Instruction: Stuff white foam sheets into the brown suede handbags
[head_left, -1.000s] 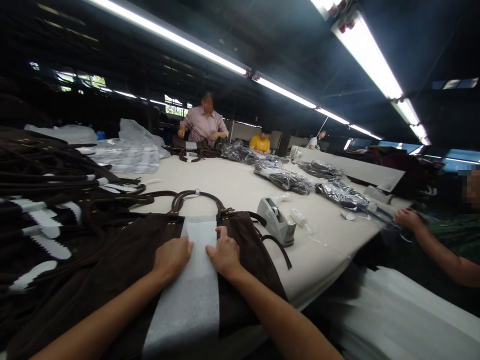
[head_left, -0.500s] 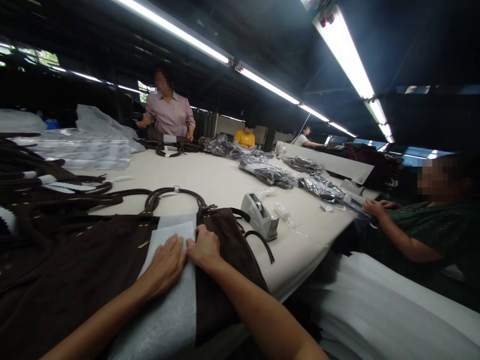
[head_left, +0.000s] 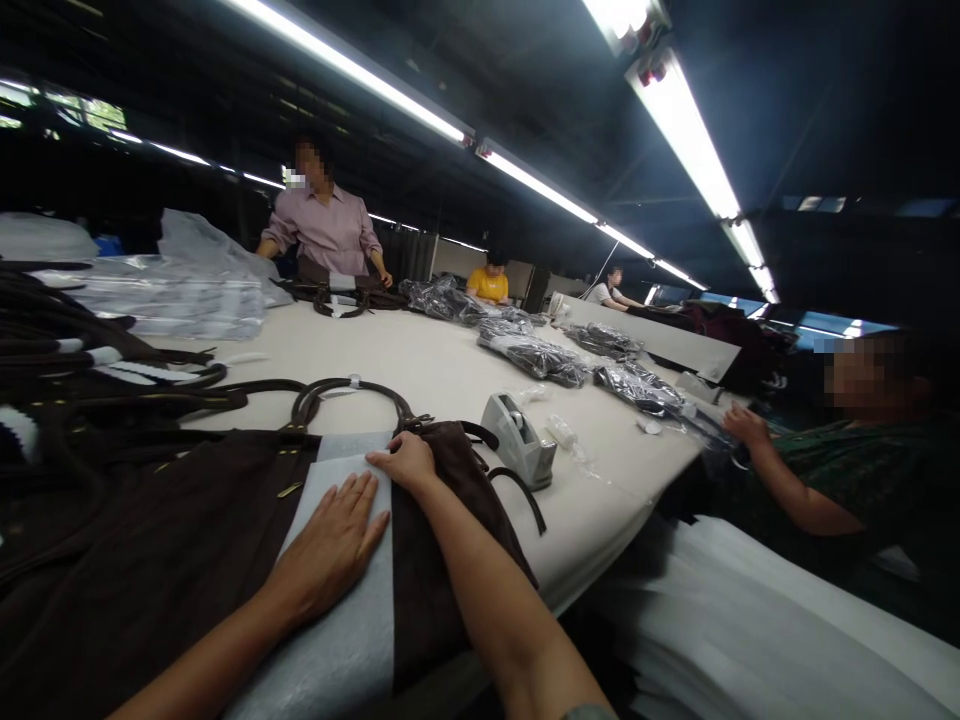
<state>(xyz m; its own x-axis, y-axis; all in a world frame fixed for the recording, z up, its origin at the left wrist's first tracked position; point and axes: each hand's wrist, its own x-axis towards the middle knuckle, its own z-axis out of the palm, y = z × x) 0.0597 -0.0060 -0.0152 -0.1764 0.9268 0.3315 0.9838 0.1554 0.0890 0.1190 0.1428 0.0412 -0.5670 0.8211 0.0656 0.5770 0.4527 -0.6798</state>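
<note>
A dark brown handbag lies flat in front of me, its round handles pointing away on the table. A strip of thin white paper runs down over the bag, with a folded layer near the top. My left hand rests flat on the paper, fingers stretched out. Close by, my right hand is at the strip's upper right edge, thumb over the paper and the other fingers curled; its fingertips are partly hidden. A grey tape dispenser stands just beyond the bag's right side.
More brown bags with handles are piled at left, before clear plastic bags. Plastic-wrapped bundles lie across the white table. A co-worker's hand is at right, above stacked white sheets. Other people stand farther back.
My left hand has slid slightly down the paper, its thumb now apart from the fingers. My right hand has shifted up a little along the edge. The co-worker at right has raised a hand.
</note>
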